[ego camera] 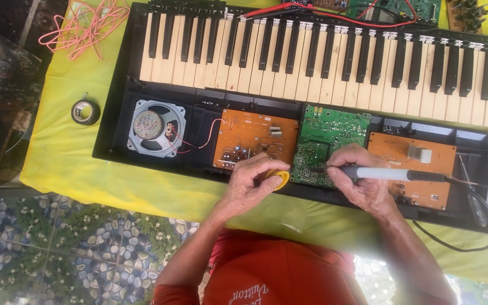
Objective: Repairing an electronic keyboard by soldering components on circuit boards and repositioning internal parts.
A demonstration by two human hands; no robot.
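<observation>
Over the green printed circuit board (326, 144) inside the opened black keyboard (312, 85), the right hand (362, 181) grips a grey-handled soldering iron (382, 174) pen-style, tip on the board; beside it, the left hand (249, 183) pinches a yellow ring-shaped piece (279, 179), close for feeding.

Grey soldering iron (385, 174) tip-down on green board (324, 144).

A single head-worn camera is looking almost straight down, fairly close, over an opened keyboard (312, 73) lying on the worktop (63, 152).
</observation>
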